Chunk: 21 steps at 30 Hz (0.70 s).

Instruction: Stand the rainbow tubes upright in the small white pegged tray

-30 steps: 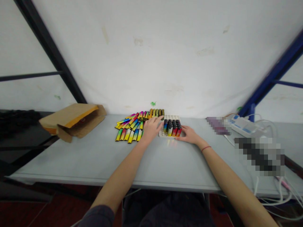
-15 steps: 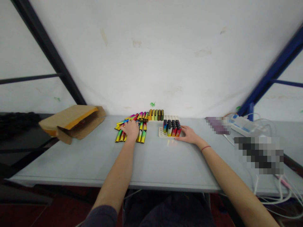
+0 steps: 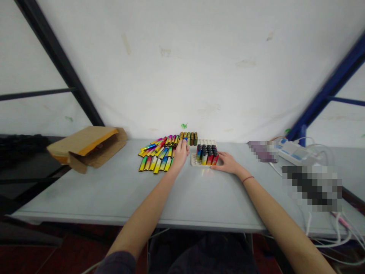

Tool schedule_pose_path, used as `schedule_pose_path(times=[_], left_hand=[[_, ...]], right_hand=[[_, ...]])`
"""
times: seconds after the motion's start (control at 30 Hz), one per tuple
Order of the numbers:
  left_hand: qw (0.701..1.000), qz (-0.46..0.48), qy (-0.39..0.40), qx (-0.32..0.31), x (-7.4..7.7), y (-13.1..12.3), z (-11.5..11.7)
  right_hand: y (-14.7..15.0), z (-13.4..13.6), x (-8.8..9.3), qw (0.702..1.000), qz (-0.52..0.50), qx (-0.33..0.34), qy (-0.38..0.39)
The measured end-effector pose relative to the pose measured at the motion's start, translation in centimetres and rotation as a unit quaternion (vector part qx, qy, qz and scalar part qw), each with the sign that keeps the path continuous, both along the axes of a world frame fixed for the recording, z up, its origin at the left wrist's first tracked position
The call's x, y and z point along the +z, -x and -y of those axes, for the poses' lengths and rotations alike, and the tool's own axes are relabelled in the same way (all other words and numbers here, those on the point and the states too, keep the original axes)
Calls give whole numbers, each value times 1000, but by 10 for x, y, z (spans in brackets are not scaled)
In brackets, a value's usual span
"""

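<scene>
My left hand (image 3: 180, 153) is closed, with the blue end of a shiny lighter sleeve (image 3: 184, 140) showing at its fingertips; the rest of that sleeve is hidden. Left of it lies a spread of metallic rainbow lighter sleeves (image 3: 156, 164), some heaped on others. Lighters (image 3: 210, 156) with black tops stand upright in a white holed tray (image 3: 195, 161), whose left holes show bare. Thumb and fingers of my right hand (image 3: 227, 163) grip the right side of this tray, close against the lighters.
Behind my left hand a block of gold-topped sleeves (image 3: 192, 138) stands upright, beside another white holed tray (image 3: 207, 142) near the wall. An open cardboard box (image 3: 88, 146) lies at the left. A power strip (image 3: 296, 152), cables and blurred-out items occupy the right side.
My left hand has moved right from the spread of sleeves, bringing a blue-ended sleeve toward the tray of lighters. My right hand stays at the tray.
</scene>
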<state>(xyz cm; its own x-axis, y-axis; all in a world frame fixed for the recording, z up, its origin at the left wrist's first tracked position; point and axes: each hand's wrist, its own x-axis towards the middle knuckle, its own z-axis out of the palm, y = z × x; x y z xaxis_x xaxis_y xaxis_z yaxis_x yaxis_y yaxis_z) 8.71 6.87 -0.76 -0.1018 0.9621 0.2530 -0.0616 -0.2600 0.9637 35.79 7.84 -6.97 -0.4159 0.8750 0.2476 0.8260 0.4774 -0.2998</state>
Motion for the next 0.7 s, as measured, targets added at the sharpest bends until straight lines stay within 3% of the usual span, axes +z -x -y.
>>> schedule_pose_path(times=[0.2,0.4,0.7], left_hand=[[994,88,50,-40,3,-11,11],[965,178,186,-49,4,-16,17],[966,191,172,-17,3,-21,21]], right_hand=[[0,0,-1,1000,-4,-2,-2],[0,0,0,1000,-3,-1,-1],[-1,-1,-3,1000,-7,-7,-7]])
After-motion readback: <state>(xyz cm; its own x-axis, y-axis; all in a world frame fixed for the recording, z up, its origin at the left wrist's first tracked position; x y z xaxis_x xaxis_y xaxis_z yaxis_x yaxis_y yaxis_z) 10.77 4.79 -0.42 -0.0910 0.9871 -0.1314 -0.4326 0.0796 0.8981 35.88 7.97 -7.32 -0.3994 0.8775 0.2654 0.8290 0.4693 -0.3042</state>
